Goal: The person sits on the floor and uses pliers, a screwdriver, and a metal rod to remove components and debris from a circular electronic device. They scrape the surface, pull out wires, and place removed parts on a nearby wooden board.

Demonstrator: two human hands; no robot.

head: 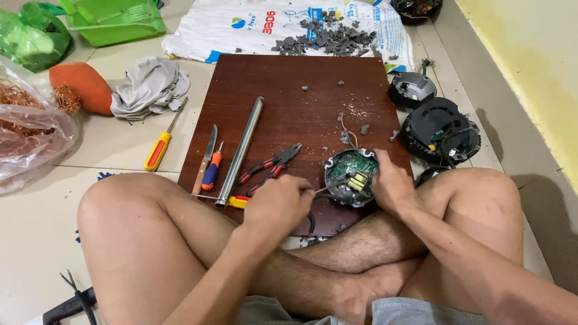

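Green board: circuit board (351,170) in round housing (335,183), gripped by right hand (391,186).
Left hand (278,204): fingers closed on thin tool (325,188).
Risk: tool may slip, gouging right fingers.

Dark brown board (289,90) flat on tiled floor (120,150), bearing steel tube (240,150), red-handled pliers (270,165), knife (206,157), round circuit unit (351,176) near right; grey rag (149,87) left on floor.

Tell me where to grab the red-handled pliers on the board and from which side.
Grip the red-handled pliers around the two red handles at their lower-left end, coming from above on the near side. They lie flat with the dark nose pointing up-right, and the handles are splayed apart, so closing around both should be easy. The steel tube lies close on the left.
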